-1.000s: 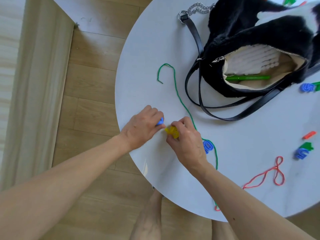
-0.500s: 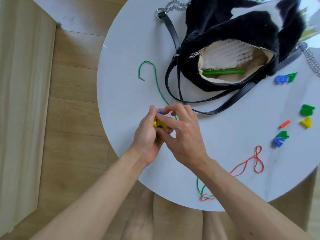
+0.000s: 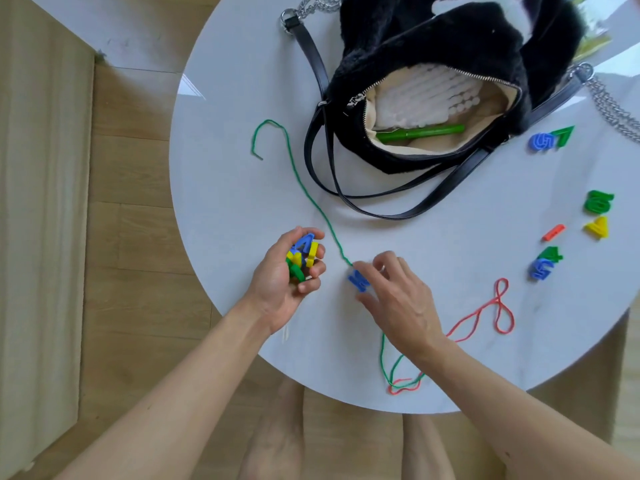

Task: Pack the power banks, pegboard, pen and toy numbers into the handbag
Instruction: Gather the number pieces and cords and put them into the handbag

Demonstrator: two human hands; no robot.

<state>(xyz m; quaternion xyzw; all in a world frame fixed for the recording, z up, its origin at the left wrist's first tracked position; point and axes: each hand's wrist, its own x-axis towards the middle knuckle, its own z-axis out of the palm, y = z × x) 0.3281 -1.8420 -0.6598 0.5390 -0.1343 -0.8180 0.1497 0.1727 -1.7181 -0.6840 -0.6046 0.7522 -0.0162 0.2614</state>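
Left hand [image 3: 284,282] cupped around a clutch of toy numbers [image 3: 301,256] at the table's [image 3: 242,188] near-left edge. Right hand [image 3: 394,292] half open, fingertips touching a blue number [image 3: 358,280] beside it, not gripped. Handbag [image 3: 450,46] gapes at the far edge, pegboard [image 3: 426,98] and pen [image 3: 420,132] inside.

Round white glossy table [image 3: 242,188] carries: black furry handbag [image 3: 433,39] lying open; long green string [image 3: 304,188]; looped red string [image 3: 498,306]; scattered coloured plastic toy numbers [image 3: 550,138] along right side; one blue number [image 3: 358,280] near front edge.
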